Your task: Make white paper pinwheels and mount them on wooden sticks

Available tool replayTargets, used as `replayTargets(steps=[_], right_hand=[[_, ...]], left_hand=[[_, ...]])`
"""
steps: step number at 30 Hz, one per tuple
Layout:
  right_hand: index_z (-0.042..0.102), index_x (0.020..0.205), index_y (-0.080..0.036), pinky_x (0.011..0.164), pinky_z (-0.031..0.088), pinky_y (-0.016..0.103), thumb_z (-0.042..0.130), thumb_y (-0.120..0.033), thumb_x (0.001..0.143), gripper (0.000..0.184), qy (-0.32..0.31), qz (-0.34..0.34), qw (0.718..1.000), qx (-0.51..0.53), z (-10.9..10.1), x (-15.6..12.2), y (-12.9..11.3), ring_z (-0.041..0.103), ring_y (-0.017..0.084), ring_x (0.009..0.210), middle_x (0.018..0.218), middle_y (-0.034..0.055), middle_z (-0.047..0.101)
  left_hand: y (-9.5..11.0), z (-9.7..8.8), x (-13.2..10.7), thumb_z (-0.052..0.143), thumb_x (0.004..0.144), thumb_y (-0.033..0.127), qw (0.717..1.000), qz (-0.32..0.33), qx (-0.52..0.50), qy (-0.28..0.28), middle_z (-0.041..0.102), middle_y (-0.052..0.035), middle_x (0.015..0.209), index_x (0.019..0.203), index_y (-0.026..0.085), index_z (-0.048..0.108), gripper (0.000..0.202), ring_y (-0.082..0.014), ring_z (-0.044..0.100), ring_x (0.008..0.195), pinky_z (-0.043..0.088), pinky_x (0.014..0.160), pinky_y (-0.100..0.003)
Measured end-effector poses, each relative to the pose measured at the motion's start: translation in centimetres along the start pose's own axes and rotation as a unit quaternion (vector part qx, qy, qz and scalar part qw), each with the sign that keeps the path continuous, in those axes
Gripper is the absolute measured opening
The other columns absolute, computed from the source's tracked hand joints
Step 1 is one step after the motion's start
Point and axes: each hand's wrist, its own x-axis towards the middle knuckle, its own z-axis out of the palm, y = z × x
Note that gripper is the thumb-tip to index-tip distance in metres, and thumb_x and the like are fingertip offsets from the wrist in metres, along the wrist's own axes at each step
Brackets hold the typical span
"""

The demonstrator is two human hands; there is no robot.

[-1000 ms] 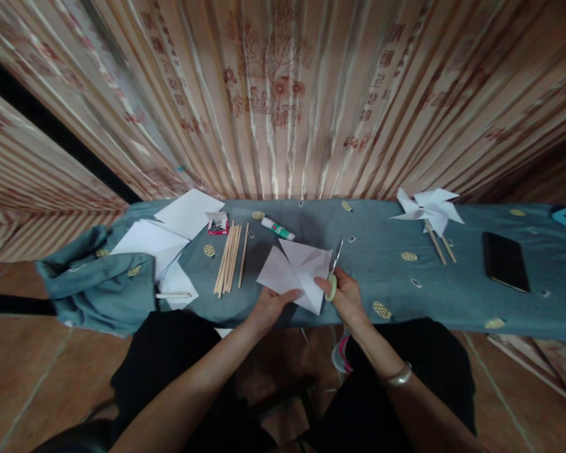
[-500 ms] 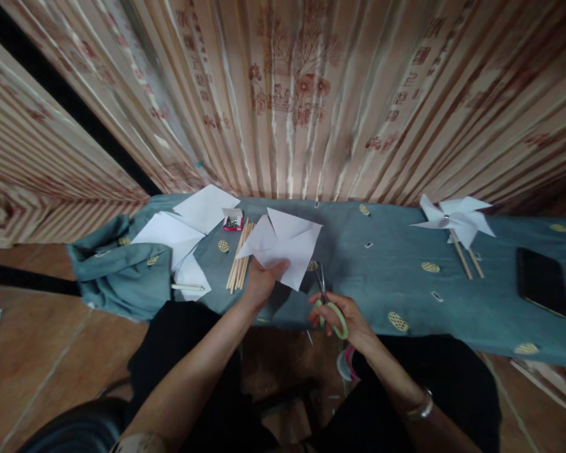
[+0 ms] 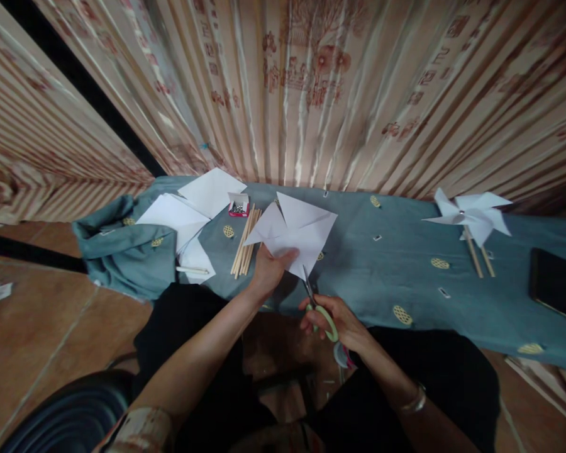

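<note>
The left hand [image 3: 268,267] is grasping a white paper square [image 3: 306,229], the thumb lying on its upper face and the other fingers going mostly underneath. This paper is being held above the table's blue-green cloth [image 3: 382,277], near the front edge, and slits are already running inward from some of its corners. The right hand [image 3: 339,318] is gripping the green-handled scissors [image 3: 319,308], its fingers curling around the handles; the tips are overlapping the paper's nearest corner — how far the blades are parting, I cannot tell. Just to the left of the paper, wooden sticks [image 3: 248,245] are lying in a bunch, and behind them a small open box [image 3: 239,205] is standing. More white sheets [image 3: 172,217] are spreading farther left. Well apart on the right, a white paper pinwheel [image 3: 481,214] is resting — and beyond it, a dark phone [image 3: 555,283].
</note>
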Motion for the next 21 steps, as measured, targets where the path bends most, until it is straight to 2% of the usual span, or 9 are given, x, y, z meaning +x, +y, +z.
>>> replayTargets(steps=[7,21], right_hand=[[0.063,0.088,-0.016,0.041,0.043,0.018,0.071,-0.056,0.068,0.045,0.016,0.012,1.0,0.018,0.13,-0.01,-0.28,0.064,0.013,0.056,0.068,0.0038,0.069],[0.065,0.082,-0.016,0.04,0.042,0.018,0.07,-0.054,0.069,0.04,0.032,0.008,0.999,0.014,0.2,-0.01,-0.18,0.061,0.012,0.051,0.062,0.0024,0.067]], left_hand=[[-0.29,0.06,-0.19,0.079,0.058,0.03,1.0,-0.026,0.006,-0.003,0.072,-0.0047,0.086,0.083,0.016,0.07,0.03,-0.0186,0.063,0.079,0.05,0.075,-0.03],[-0.46,0.1,-0.45,0.078,0.061,0.031,0.999,-0.024,0.006,-0.022,0.07,-0.0024,0.084,0.078,0.018,0.069,0.023,-0.0173,0.062,0.08,0.048,0.078,-0.03]])
